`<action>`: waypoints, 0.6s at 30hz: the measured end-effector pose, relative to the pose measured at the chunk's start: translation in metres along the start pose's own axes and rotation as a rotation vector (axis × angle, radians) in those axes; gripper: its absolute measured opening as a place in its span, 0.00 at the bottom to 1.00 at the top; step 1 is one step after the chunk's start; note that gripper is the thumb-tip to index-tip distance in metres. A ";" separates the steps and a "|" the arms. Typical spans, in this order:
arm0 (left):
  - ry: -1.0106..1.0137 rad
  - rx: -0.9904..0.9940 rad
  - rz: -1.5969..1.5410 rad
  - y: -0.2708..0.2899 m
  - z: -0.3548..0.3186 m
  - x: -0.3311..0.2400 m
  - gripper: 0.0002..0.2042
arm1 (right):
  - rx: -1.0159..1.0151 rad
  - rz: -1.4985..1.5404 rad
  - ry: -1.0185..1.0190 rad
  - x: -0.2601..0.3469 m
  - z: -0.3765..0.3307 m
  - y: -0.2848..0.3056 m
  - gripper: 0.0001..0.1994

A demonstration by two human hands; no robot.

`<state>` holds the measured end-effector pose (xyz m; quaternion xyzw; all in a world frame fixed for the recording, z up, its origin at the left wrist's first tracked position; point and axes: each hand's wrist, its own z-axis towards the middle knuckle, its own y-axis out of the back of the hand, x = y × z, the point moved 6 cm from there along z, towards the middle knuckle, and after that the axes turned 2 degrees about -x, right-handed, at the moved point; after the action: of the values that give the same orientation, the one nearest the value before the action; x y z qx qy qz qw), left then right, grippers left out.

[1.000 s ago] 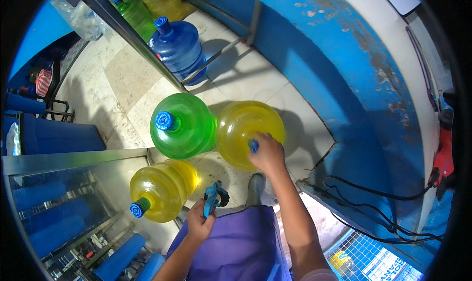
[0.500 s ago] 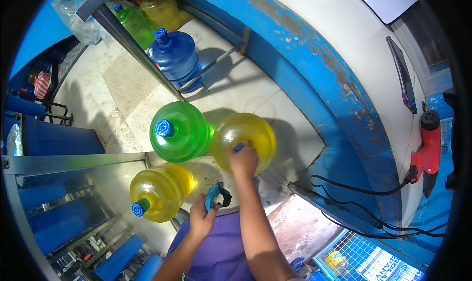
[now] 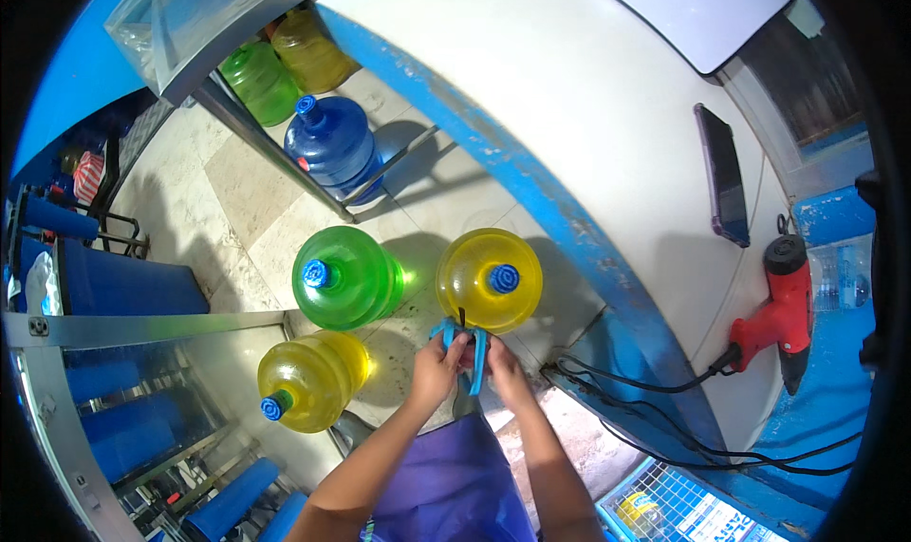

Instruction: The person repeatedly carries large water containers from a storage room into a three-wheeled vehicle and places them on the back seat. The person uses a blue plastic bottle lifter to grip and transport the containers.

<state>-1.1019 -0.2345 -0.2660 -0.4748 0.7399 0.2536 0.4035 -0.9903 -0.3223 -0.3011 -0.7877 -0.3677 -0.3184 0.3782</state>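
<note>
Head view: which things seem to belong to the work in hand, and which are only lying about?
Likely in the work: blue strips, held by left hand and right hand; nearest yellow bottle; perhaps green bottle.

Likely lying about: phone on counter; blue bottle further back.

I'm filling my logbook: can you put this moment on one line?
left hand, right hand: holding blue strips | ahead: yellow jug, blue cap | beside: green jug | counter: phone

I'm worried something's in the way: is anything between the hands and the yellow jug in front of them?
Only the blue strips held by the left hand and right hand, seen at the near edge of the yellow jug. Nothing else visible stands between.
</note>
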 end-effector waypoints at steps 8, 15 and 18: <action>-0.360 -0.198 0.293 -0.030 0.060 -0.052 0.21 | -0.604 -0.422 0.334 0.084 0.004 0.050 0.13; -0.272 -0.194 0.530 -0.030 0.127 -0.013 0.27 | -0.620 -0.407 0.306 0.062 0.061 0.088 0.14; -0.186 -0.170 0.710 -0.038 0.144 -0.002 0.31 | -0.558 -0.449 0.173 0.046 0.099 0.097 0.14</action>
<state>-1.0157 -0.1403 -0.3428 -0.1953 0.7949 0.4802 0.3151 -0.8645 -0.2670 -0.3508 -0.7303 -0.3972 -0.5468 0.0992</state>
